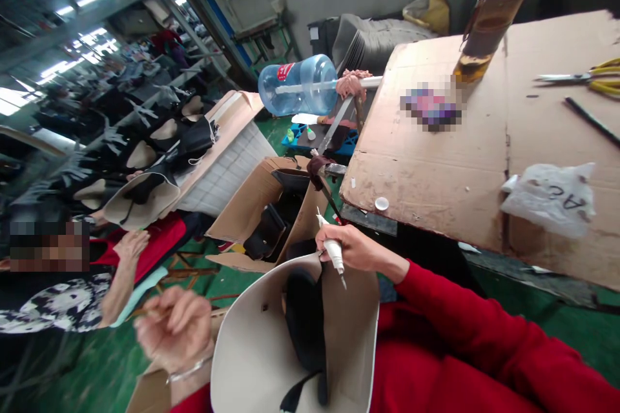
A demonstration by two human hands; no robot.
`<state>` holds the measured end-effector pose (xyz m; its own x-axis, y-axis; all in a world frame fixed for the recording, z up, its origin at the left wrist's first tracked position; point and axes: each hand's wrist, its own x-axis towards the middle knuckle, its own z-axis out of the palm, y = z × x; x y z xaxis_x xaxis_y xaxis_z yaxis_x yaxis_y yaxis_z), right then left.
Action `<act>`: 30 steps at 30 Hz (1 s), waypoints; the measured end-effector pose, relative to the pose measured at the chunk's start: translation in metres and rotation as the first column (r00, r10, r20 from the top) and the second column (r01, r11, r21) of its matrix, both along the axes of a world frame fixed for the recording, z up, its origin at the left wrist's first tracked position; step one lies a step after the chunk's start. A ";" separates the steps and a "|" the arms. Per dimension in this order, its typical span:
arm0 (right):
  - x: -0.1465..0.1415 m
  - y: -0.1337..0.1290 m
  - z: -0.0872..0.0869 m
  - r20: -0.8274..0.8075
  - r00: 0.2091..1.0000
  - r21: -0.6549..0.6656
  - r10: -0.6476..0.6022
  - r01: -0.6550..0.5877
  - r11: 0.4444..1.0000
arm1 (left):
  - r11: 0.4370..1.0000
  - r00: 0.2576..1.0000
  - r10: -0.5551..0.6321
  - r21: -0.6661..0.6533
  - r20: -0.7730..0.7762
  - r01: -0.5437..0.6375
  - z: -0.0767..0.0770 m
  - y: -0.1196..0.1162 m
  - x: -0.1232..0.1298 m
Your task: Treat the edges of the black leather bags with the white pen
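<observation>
White tube [334, 253] rests in right hand [359, 246]; plastic bag [547, 197] possibly reads "AC".

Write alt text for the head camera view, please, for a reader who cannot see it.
A person's right hand holds a white tube at the rim of an open beige piece; the left hand, blurred, is raised beside it. Beyond are a cardboard box of dark items and, at right, a cardboard-covered table; a co-worker is at left.

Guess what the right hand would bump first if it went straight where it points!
The right hand would probably meet the open cardboard box, unless it passes above; depth is unclear.
</observation>
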<state>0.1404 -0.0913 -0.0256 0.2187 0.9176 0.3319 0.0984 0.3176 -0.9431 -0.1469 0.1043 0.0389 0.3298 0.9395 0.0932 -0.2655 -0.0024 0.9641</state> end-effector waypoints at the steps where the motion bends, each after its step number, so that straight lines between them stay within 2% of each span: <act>1: -0.002 -0.001 0.001 0.006 1.000 -0.005 0.006 -0.006 1.000 | 1.000 0.999 0.010 -0.024 0.033 -0.010 -0.006 0.011 0.013; 2: -0.003 -0.002 0.001 0.013 1.000 -0.013 0.014 -0.014 1.000 | 0.998 1.000 -0.025 -0.059 -0.008 0.025 -0.011 0.019 0.027; 3: -0.004 -0.002 0.002 0.018 1.000 -0.019 0.019 -0.019 1.000 | 0.985 0.981 -0.147 -0.113 -0.125 0.133 -0.017 0.023 0.042; 5: -0.006 -0.003 0.003 0.023 1.000 -0.028 0.019 -0.019 0.999 | 0.938 0.882 -0.344 -0.169 -0.323 0.304 -0.026 0.021 0.071; 7: -0.007 -0.003 0.004 0.026 1.000 -0.029 -0.016 0.017 0.999 | 0.842 0.723 -0.532 -0.183 -0.441 0.508 -0.029 0.009 0.093; 9: -0.008 -0.002 0.004 0.020 0.994 -0.025 -0.106 0.106 0.994 | 0.714 0.572 -0.659 -0.168 -0.488 0.679 -0.028 -0.006 0.108; 11: -0.010 -0.002 0.003 0.002 0.976 -0.019 -0.219 0.219 0.975 | 0.639 0.504 -0.712 -0.153 -0.488 0.754 -0.026 -0.022 0.116; 15: -0.017 -0.003 0.000 -0.062 0.934 -0.015 -0.352 0.351 0.936 | 0.623 0.502 -0.734 -0.158 -0.458 0.766 -0.027 -0.045 0.118; 20: -0.022 -0.005 -0.003 -0.150 0.914 -0.035 -0.378 0.377 0.926 | 0.600 0.477 -0.714 -0.097 -0.513 0.794 -0.031 -0.067 0.111; 24: -0.018 -0.006 -0.007 -0.198 0.916 -0.039 -0.350 0.349 0.936 | 0.631 0.491 -0.633 -0.031 -0.598 0.775 -0.033 -0.074 0.106; 27: -0.018 -0.005 -0.011 -0.238 0.921 -0.053 -0.307 0.304 0.951 | 0.650 0.497 -0.632 -0.058 -0.595 0.757 -0.037 -0.075 0.111; 30: -0.020 -0.004 -0.013 -0.251 0.921 -0.075 -0.299 0.290 0.954 | 0.718 0.516 -0.575 -0.089 -0.635 0.690 -0.042 -0.075 0.120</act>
